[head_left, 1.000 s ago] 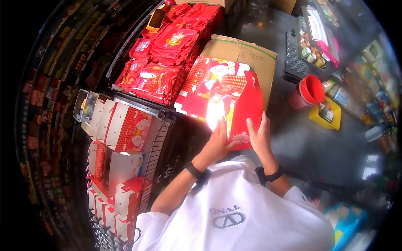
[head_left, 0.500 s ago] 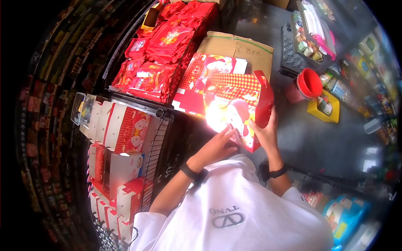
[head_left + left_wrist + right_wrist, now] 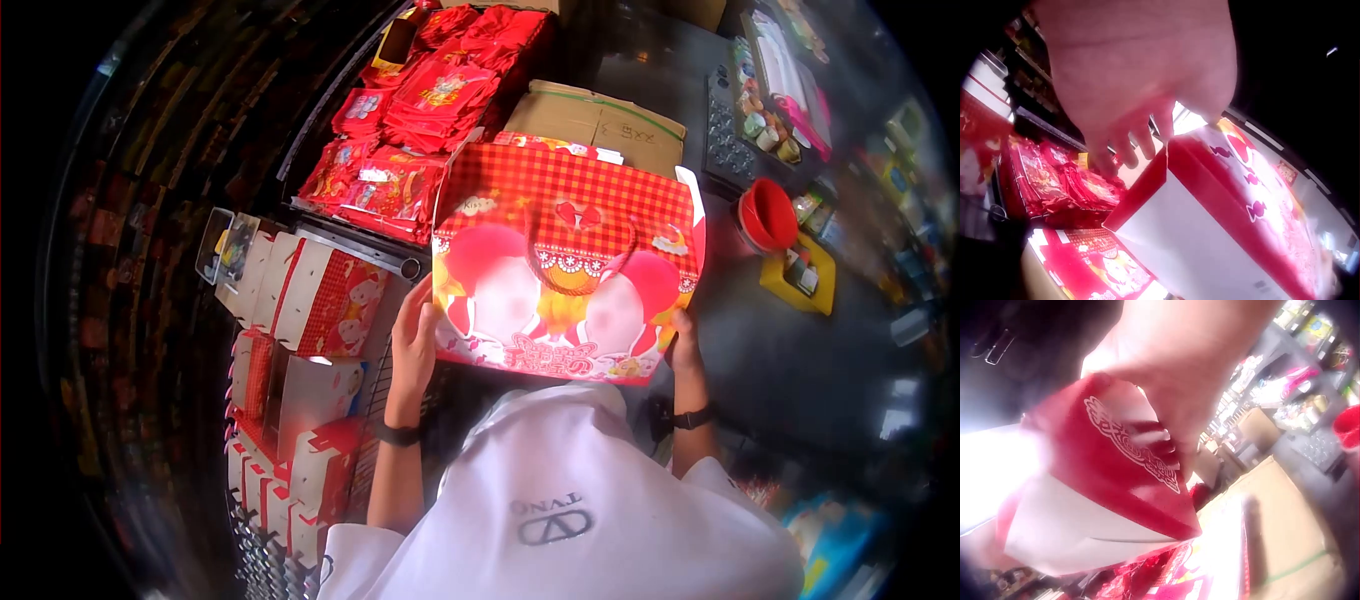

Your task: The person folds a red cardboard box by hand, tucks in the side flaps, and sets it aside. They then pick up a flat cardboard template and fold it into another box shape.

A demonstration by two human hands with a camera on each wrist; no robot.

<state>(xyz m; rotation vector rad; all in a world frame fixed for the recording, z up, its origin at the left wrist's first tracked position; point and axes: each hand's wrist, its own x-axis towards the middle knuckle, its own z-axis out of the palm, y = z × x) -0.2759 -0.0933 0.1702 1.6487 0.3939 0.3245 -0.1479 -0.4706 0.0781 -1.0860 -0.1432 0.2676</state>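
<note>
A red gift box (image 3: 570,270) of printed card, with a checked top band, cartoon figures and a looped cord handle, is held up in front of the white shirt. My left hand (image 3: 412,345) grips its left side, thumb toward the printed front. At the opposite side, my right hand (image 3: 686,350) holds the lower right edge, its thumb on the front and its fingers mostly hidden. The left wrist view shows the box's plain white face (image 3: 1191,231) with red borders. Over a red side panel (image 3: 1116,456) with white lettering, the right fingers lie spread in the right wrist view.
Behind the box are flat printed cartons (image 3: 1110,262) and a brown cardboard box (image 3: 600,115). A crate of red packets (image 3: 440,95) stands at back left, above a wire cart with several made-up gift boxes (image 3: 340,300). Rightward are a red bucket (image 3: 768,215) and a yellow basket (image 3: 815,285).
The gift box has turned from showing its red side to showing its printed front, and come up closer. My left hand has moved from its lower front to its left side.
</note>
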